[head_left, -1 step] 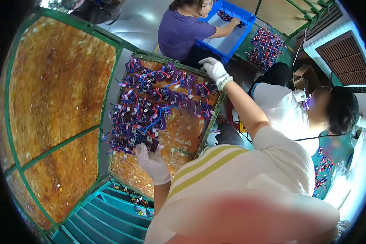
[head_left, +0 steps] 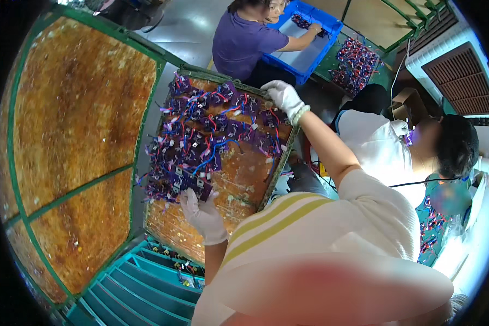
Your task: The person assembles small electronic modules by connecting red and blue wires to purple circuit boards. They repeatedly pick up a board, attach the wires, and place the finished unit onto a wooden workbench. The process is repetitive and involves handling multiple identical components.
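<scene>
My left hand (head_left: 204,216), in a white glove, is closed on the near edge of a purple circuit board (head_left: 196,186). That board lies at the near end of many similar purple boards (head_left: 201,127) with red, blue and white wires, spread over a worn brown tabletop (head_left: 239,176). My right hand (head_left: 284,96), also gloved and with a beaded bracelet at the wrist, is at the table's far right corner. Its fingers are loosely bent and slightly apart, with nothing seen in them. Whether they touch the green rim (head_left: 280,171) I cannot tell.
A rusty brown panel in a green frame (head_left: 87,108) stands at left, above a teal slatted rack (head_left: 146,288). Across the table, a person in purple (head_left: 244,43) reaches into a blue bin (head_left: 326,51). Another person in white (head_left: 372,141) sits at right, near more wired parts (head_left: 356,62).
My right hand has shifted slightly left along the table's far corner. My left hand stays at the same board.
</scene>
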`<state>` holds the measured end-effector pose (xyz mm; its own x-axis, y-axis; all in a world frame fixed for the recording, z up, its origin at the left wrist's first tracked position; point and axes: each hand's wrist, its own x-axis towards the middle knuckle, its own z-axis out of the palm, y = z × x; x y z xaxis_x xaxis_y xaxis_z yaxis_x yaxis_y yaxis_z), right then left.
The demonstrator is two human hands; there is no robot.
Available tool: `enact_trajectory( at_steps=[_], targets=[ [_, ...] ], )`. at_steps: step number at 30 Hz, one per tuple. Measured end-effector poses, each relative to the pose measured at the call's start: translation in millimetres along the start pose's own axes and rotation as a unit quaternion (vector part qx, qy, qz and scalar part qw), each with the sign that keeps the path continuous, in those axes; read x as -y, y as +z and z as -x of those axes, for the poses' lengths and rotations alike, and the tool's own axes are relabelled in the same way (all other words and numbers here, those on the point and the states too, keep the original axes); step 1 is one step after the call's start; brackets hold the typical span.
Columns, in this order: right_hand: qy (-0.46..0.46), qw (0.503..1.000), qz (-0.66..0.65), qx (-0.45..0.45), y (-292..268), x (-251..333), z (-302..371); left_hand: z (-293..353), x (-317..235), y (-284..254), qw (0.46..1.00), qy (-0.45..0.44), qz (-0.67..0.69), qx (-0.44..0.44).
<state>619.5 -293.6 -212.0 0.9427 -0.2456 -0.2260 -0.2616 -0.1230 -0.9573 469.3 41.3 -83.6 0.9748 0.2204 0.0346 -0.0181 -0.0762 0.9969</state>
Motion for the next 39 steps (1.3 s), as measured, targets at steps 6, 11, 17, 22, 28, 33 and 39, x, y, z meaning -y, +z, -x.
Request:
enact_trajectory(
  at_steps=[6, 11, 17, 22, 28, 33, 39],
  targets=[
    [-0.101, 0.815, -0.012, 0.570, 19.8, 134.2, 108.3, 7.6, -16.1, 7.1, 0.987, 0.075, -0.137, -0.048],
    [-0.277, 0.886, 0.071, 0.364, 27.4, 139.7, 105.3, 7.0, -50.0, 35.0, 0.978, -0.041, 0.093, -0.181],
    [-0.377, 0.925, 0.021, 0.041, 33.5, 127.8, 129.7, 6.9, -34.6, 78.5, 0.994, -0.036, 0.034, -0.094],
    [0.049, 0.989, -0.132, -0.033, -13.0, 86.4, 20.5, 23.6, -43.7, 92.2, 0.990, -0.107, 0.073, -0.060],
    [0.135, 0.989, 0.013, 0.060, -81.6, -35.8, -64.5, 33.0, -28.9, 82.2, 0.996, -0.073, 0.054, -0.016],
    [-0.184, 0.956, -0.069, 0.216, 30.7, 78.3, 161.7, 49.9, -19.6, 44.4, 0.998, -0.045, 0.041, -0.003],
    [-0.248, 0.962, 0.025, 0.116, 88.4, 102.7, 296.7, 85.6, -2.9, -13.4, 0.994, -0.001, 0.105, 0.018]
  ],
)
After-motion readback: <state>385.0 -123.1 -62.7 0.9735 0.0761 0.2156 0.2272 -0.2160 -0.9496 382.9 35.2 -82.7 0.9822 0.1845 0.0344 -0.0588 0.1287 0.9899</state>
